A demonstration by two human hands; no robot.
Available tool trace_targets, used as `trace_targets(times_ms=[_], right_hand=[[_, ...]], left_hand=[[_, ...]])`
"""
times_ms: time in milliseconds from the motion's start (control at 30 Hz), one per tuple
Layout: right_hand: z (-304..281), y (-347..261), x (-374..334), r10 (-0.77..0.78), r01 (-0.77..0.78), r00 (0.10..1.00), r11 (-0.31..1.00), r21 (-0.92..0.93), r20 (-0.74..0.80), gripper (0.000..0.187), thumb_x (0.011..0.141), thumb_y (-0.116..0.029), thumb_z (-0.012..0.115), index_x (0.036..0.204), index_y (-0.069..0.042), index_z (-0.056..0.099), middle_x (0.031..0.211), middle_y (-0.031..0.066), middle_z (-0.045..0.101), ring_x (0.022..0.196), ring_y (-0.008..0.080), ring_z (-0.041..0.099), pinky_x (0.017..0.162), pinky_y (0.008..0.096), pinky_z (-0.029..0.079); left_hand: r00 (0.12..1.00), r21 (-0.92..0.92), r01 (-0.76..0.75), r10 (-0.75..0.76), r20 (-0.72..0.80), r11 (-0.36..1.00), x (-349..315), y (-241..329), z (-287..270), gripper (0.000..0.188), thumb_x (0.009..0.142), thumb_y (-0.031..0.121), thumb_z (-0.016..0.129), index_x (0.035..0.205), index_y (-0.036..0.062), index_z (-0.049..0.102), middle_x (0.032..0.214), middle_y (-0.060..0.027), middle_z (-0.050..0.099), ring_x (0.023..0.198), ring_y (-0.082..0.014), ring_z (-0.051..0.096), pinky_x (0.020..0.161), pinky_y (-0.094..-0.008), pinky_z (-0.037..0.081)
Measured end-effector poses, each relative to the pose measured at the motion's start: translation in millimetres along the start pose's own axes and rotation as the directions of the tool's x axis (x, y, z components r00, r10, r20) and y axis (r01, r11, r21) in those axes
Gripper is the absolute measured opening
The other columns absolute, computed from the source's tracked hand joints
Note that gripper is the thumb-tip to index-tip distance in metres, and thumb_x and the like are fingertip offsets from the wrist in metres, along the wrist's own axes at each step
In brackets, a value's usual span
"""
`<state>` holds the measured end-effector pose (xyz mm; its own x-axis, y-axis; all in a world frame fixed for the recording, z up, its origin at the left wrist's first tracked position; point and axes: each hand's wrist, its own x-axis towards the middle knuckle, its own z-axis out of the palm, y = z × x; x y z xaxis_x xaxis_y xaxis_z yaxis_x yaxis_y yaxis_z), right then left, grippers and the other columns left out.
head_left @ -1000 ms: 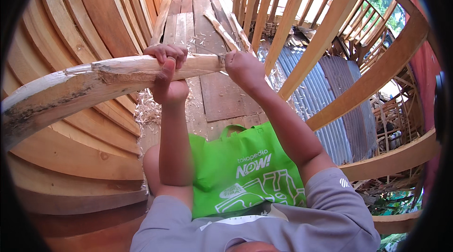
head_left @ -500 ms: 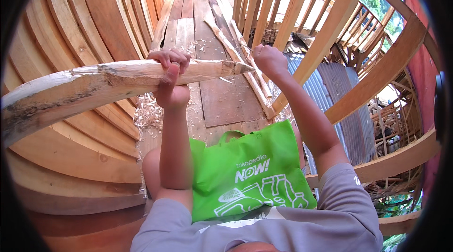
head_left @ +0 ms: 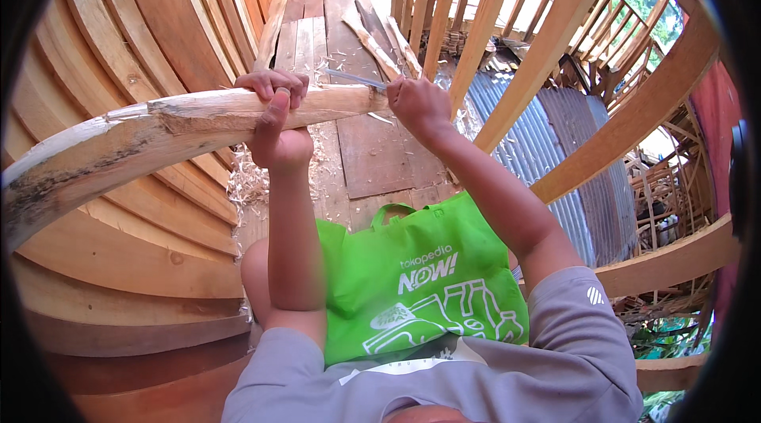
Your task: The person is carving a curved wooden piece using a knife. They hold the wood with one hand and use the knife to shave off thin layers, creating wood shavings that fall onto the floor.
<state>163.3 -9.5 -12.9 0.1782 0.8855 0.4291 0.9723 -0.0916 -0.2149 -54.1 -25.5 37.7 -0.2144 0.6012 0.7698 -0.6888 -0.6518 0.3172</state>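
Note:
A long, pale, peeled wooden pole [head_left: 202, 120] runs from the left rim across in front of me, curved by the lens. My left hand [head_left: 277, 118] is wrapped round it, thumb on the near side. Near the pole's right end, my right hand [head_left: 420, 108] is closed on a knife [head_left: 353, 79]; the grey blade points left, just over the far side of the wood. The knife's handle is hidden in the fist, and so is the pole's tip. A green bag [head_left: 412, 280] lies across my lap.
Wood shavings [head_left: 258, 181] are heaped on the plank floor [head_left: 369, 157]. Peeled sticks [head_left: 371, 42] lie ahead. Stacked boards [head_left: 119, 248] fill the left side. A slatted wooden railing [head_left: 547, 34] stands close on the right, with corrugated metal sheets [head_left: 571, 177] beyond.
My right hand has moved left and slightly down to the pole's end, and the knife blade has come into sight. The left hand and pole have shifted slightly left and up.

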Motion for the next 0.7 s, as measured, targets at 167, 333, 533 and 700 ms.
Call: trace_targets(times_ms=[167, 333, 533, 700], right_hand=[[-27, 73, 18, 0.32, -0.293, 0.93, 0.942, -0.162, 0.18, 0.061, 0.103, -0.044, 0.029, 0.096, -0.002, 0.074, 0.102, 0.025, 0.071, 0.098, 0.0393, 0.07, 0.086, 0.048, 0.054], [-17, 25, -10, 0.182, -0.249, 0.948, 0.936, 0.248, 0.262, 0.06, 0.105, -0.046, 0.034, 0.096, 0.001, 0.071, 0.094, 0.0321, 0.067, 0.096, 0.0483, 0.064, 0.084, 0.0529, 0.049], [18, -34, -68, 0.084, -0.061, 0.996, 0.865, 0.499, -0.025, 0.047, 0.104, -0.032, 0.039, 0.079, 0.001, 0.062, 0.075, 0.0291, 0.064, 0.076, 0.0486, 0.063, 0.071, 0.058, 0.048], [46, -39, -69, 0.157, -0.104, 0.986, 0.829, 0.55, -0.051, 0.036, 0.103, -0.028, 0.043, 0.085, 0.0, 0.059, 0.071, 0.0278, 0.062, 0.07, 0.0492, 0.062, 0.063, 0.058, 0.046]], left_hand=[[1.0, -0.023, 0.009, -0.008, 0.023, 1.0, -2, -5, 5, 0.02, 0.077, 0.014, 0.061, 0.085, 0.0118, 0.043, 0.069, -0.0016, 0.039, 0.065, -0.0155, 0.039, 0.069, -0.0356, 0.036], [0.999, -0.06, -0.048, 0.048, -0.002, 0.997, -3, -3, -6, 0.022, 0.078, 0.007, 0.061, 0.091, 0.0077, 0.043, 0.074, -0.007, 0.046, 0.068, -0.0164, 0.044, 0.07, -0.0341, 0.04], [0.983, 0.045, -0.03, 0.038, -0.181, 0.999, -9, -6, 9, 0.021, 0.081, 0.008, 0.062, 0.094, 0.0083, 0.046, 0.073, -0.0047, 0.046, 0.069, -0.0159, 0.045, 0.073, -0.0337, 0.041], [0.968, 0.126, -0.054, 0.083, -0.238, 0.991, -11, -4, 17, 0.019, 0.081, 0.009, 0.06, 0.095, 0.0102, 0.046, 0.076, -0.0045, 0.046, 0.075, -0.0154, 0.046, 0.079, -0.0342, 0.04]])
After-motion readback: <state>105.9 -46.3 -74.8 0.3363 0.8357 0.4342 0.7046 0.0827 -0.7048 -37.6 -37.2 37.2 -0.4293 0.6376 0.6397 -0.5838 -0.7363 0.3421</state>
